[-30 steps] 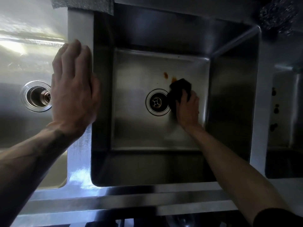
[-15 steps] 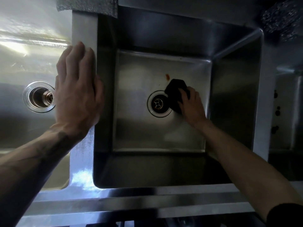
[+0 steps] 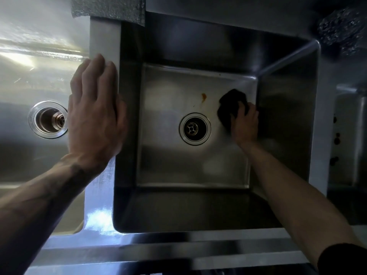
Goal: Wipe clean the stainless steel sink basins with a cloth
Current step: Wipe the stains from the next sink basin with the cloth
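far left of the centre drain [image 3: 194, 129], the left basin [image 3: 29, 66] shows its own open drain hole [image 3: 47, 119]. between that hole and the centre drain, the left hand [image 3: 95, 114] lies flat and palm down, fingers straight and close together, on the steel divider [image 3: 105, 40] that separates the two basins. up and to the left of the centre drain, a grey textured pad [image 3: 109, 7] lies over the back end of the divider. the centre drain sits in the floor of the middle basin [image 3: 178, 171], a deep square tub with dark walls. just above the centre drain and slightly right, an orange-brown stain [image 3: 204, 97] marks the floor. right of the centre drain, near the basin's right wall, the dark cloth [image 3: 231, 104] lies bunched on the floor, apart from the stain. the right hand [image 3: 245, 125] holds it, fingers bent over its near edge, pressing it down. far up and right of the centre drain, a steel scourer [image 3: 341, 30] rests on the back surface. further right, a third basin [image 3: 349, 139] is partly in view.
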`<move>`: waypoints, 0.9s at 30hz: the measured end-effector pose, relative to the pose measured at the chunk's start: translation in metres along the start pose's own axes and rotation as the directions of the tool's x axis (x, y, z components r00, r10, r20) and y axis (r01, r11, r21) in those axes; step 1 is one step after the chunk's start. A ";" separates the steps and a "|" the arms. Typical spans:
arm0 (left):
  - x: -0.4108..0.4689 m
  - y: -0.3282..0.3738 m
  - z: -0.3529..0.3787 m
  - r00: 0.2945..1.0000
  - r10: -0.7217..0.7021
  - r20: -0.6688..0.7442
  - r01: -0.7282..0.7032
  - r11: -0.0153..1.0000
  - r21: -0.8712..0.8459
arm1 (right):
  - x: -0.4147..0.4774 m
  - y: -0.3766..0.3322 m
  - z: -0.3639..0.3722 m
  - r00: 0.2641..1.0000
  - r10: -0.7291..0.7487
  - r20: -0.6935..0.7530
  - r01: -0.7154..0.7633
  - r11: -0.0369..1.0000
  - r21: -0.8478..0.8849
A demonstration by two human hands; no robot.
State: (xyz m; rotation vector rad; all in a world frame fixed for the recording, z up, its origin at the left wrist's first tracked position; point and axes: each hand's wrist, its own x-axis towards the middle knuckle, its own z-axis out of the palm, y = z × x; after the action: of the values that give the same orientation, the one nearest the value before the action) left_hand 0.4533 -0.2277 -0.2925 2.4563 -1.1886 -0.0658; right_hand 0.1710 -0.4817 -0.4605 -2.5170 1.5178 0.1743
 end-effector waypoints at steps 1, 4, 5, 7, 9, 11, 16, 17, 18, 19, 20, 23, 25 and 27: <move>0.000 0.000 0.000 1.000 -0.001 -0.001 0.001 1.000 -0.001 | 0.010 -0.006 -0.001 0.988 0.154 -0.026 -0.154 0.988 0.018; 0.000 0.000 0.000 1.000 0.003 0.006 -0.003 1.000 -0.004 | 0.011 -0.040 0.003 0.961 0.274 -0.019 -0.272 0.958 0.087; 0.000 0.000 -0.001 1.000 0.001 0.009 0.000 1.000 -0.005 | 0.002 -0.045 0.007 0.984 0.179 -0.017 -0.177 0.979 0.101; 0.000 0.000 -0.001 1.000 0.001 0.010 -0.001 1.000 -0.003 | -0.025 -0.036 0.010 0.993 -0.112 0.031 0.110 0.991 0.078; 0.000 0.000 -0.001 1.000 0.002 0.008 -0.002 1.000 0.000 | -0.033 -0.008 0.006 0.955 -0.282 0.086 0.282 0.959 0.022; 0.000 0.001 -0.001 1.000 -0.006 0.009 0.006 1.000 0.001 | -0.017 0.009 0.000 0.986 -0.156 0.065 0.158 0.987 -0.020; 0.001 0.001 -0.001 1.000 0.000 0.011 0.000 1.000 0.011 | 0.013 -0.050 0.000 0.943 0.334 0.009 -0.333 0.938 0.094; 0.001 0.001 -0.001 1.000 -0.002 0.013 0.002 1.000 0.012 | 0.007 -0.061 0.004 0.975 0.221 0.022 -0.222 0.969 0.104; 0.001 0.001 -0.001 1.000 -0.004 0.016 0.004 1.000 0.011 | -0.003 -0.066 0.006 0.998 0.043 0.039 -0.047 0.993 0.112; 0.001 0.002 -0.001 1.000 -0.004 0.017 0.004 1.000 0.009 | -0.010 -0.062 0.006 0.987 -0.151 0.060 0.144 0.984 0.100; 0.001 0.001 -0.001 1.000 0.001 0.016 -0.001 1.000 0.011 | -0.012 -0.054 0.006 0.951 -0.296 0.085 0.289 0.954 0.084; 0.002 0.002 -0.002 1.000 0.004 0.014 -0.004 1.000 0.009 | 0.009 -0.036 0.000 0.966 -0.252 0.059 0.251 0.968 0.026; 0.001 0.002 -0.002 1.000 -0.002 0.010 0.002 1.000 0.013 | 0.025 -0.053 0.001 0.996 0.086 0.005 -0.086 0.994 0.070; 0.001 0.001 -0.001 1.000 0.002 0.010 -0.002 1.000 0.014 | 0.026 -0.088 0.003 0.954 0.298 0.018 -0.297 0.942 0.159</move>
State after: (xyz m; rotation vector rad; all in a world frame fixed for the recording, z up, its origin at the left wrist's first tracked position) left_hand 0.4534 -0.2288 -0.2911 2.4701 -1.1997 -0.0693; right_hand 0.2608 -0.4635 -0.4598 -2.1576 1.8305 0.0835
